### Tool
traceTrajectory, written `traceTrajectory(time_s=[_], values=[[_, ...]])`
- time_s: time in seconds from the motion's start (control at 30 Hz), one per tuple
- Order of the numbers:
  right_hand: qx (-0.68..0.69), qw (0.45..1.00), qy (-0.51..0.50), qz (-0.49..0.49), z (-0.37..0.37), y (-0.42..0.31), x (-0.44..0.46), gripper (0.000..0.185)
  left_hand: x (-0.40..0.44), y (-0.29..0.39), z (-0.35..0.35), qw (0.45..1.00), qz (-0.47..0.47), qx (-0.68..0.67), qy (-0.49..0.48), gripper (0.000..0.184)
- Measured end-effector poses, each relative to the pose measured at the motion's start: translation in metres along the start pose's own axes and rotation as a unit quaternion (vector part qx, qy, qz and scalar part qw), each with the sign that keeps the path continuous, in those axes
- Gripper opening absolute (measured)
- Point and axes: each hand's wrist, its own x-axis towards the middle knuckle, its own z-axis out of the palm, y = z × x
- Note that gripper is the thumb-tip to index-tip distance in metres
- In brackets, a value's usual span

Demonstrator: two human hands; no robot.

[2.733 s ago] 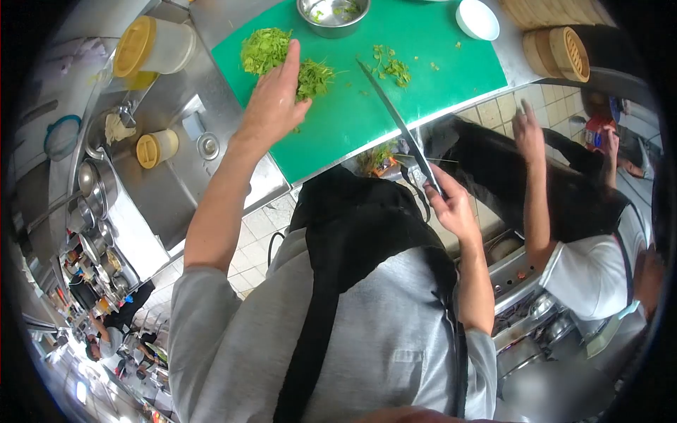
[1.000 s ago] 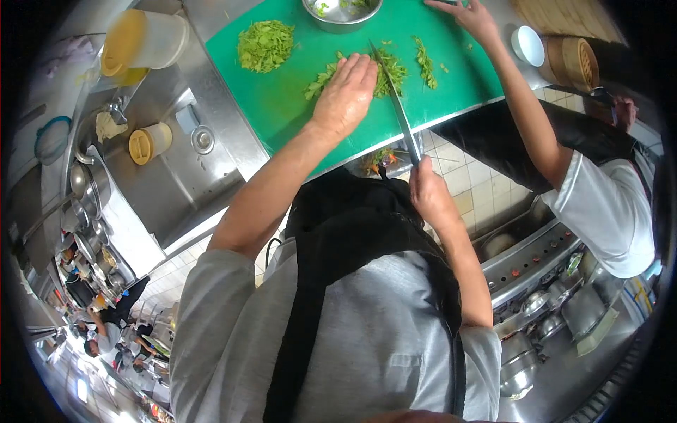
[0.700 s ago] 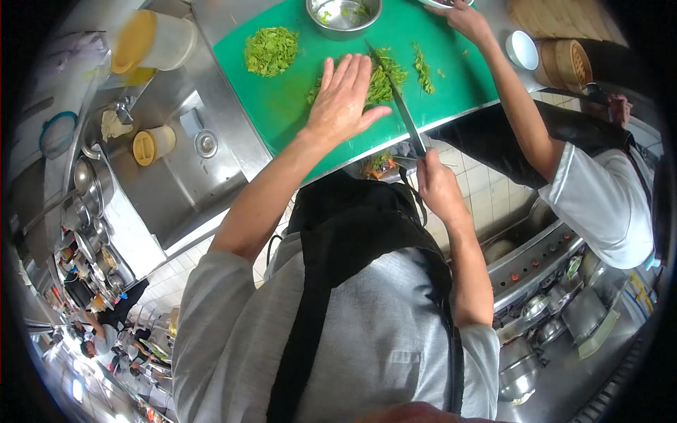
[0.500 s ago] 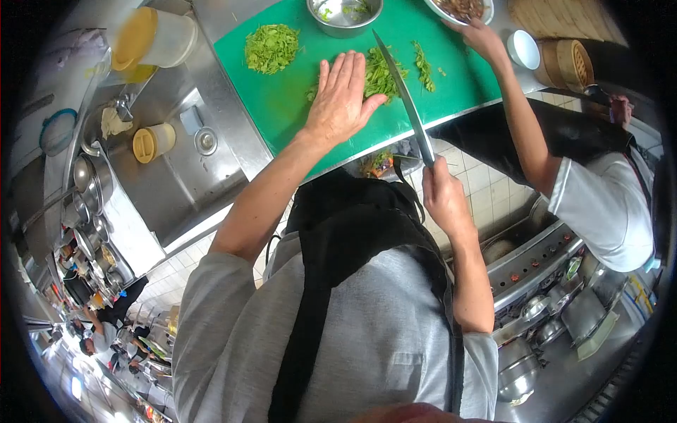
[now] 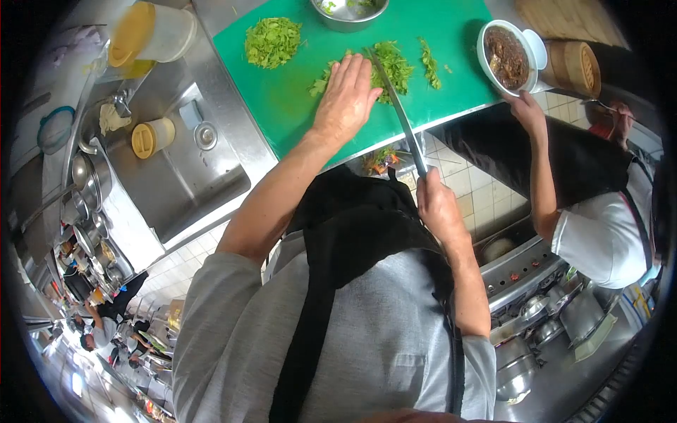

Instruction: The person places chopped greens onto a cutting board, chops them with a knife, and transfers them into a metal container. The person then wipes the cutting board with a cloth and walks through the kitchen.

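Note:
My right hand (image 5: pixel 438 204) grips the handle of a long knife (image 5: pixel 400 113), whose blade crosses the board edge with its tip among chopped green leaves (image 5: pixel 391 67). On the same leaves, just left of the blade, my left hand (image 5: pixel 344 99) lies palm down, fingers close together and thumb out to the side. A round heap of chopped leaves (image 5: pixel 273 42) sits at the left of the green cutting board (image 5: pixel 289 120). Right of the knife is a thin strip of leaves (image 5: pixel 429 63). A metal bowl (image 5: pixel 349 15) with bits of green stands at the far edge.
At the right, a co-worker's hand (image 5: pixel 529 113) holds a white bowl of dark brown food (image 5: pixel 506 58), beside a small white bowl and a bamboo steamer (image 5: pixel 572 68). On the left are a sink (image 5: pixel 183 162) and yellow-lidded containers (image 5: pixel 153 137). A stove lies at lower right.
The co-worker's bowl has come from the far edge toward the right near corner. The knife tip has shifted left, back among the leaves. Earlier, my left hand was off the leaves' middle, farther left.

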Motion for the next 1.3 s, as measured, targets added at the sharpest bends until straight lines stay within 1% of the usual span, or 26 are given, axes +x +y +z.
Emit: traceTrajectory(time_s=[0.17,0.23,0.3,0.4,0.43,0.5,0.53,0.6,0.63,0.7,0.8,0.83,1.0,1.13,1.3], values=[[0.003,1.0,0.001,-0.021,0.006,0.003,0.012,0.019,-0.001,-0.001,0.005,1.0,-0.002,0.024,0.004,0.054],[-0.007,1.0,-0.005,-0.023,0.014,0.005,0.025,0.02,-0.004,0.0,0.01,0.999,-0.003,0.034,0.007,0.054],[-0.021,0.999,0.011,-0.035,0.026,0.009,0.047,0.023,-0.004,-0.001,0.012,0.998,0.004,0.052,0.02,0.055],[-0.001,0.999,0.006,-0.046,0.021,0.011,0.05,0.024,-0.003,-0.002,0.003,0.999,0.006,0.036,-0.002,0.056],[-0.004,0.999,0.011,-0.05,0.018,0.01,0.049,0.024,-0.001,-0.001,0.001,0.999,0.008,0.037,0.004,0.056],[-0.008,0.999,0.018,-0.045,0.015,0.008,0.042,0.021,-0.002,0.001,-0.006,0.999,0.005,0.048,-0.019,0.063],[-0.009,0.999,0.019,-0.049,0.012,0.007,0.039,0.021,-0.003,0.003,-0.009,0.999,0.004,0.049,-0.016,0.063],[-0.022,0.998,0.026,-0.044,0.004,0.003,0.033,0.017,-0.005,0.008,-0.015,0.999,-0.01,0.035,0.017,0.074],[-0.021,0.998,0.025,-0.045,0.0,0.0,0.029,0.017,-0.007,0.01,-0.019,0.999,-0.012,0.036,0.016,0.074],[-0.016,0.998,0.044,-0.043,-0.01,-0.006,0.025,0.015,-0.009,0.011,-0.026,0.998,-0.046,0.024,0.032,0.082],[-0.013,0.996,0.06,-0.06,-0.018,-0.014,0.015,0.016,-0.016,0.006,-0.022,0.998,-0.052,0.02,0.021,0.082],[-0.015,0.998,0.048,-0.05,-0.018,-0.013,0.011,0.017,-0.018,0.004,-0.02,0.998,-0.054,0.02,0.019,0.082],[-0.03,0.999,0.016,-0.039,-0.013,-0.012,0.002,0.017,-0.019,-0.002,-0.011,0.998,-0.048,-0.027,-0.002,0.072],[-0.029,0.998,0.001,-0.05,-0.005,0.0,0.004,0.019,-0.019,-0.004,-0.011,0.998,-0.053,-0.03,-0.007,0.066],[-0.031,0.998,-0.018,-0.052,0.0,0.005,0.009,0.02,-0.021,-0.01,-0.003,0.999,-0.032,-0.026,0.015,0.053]])
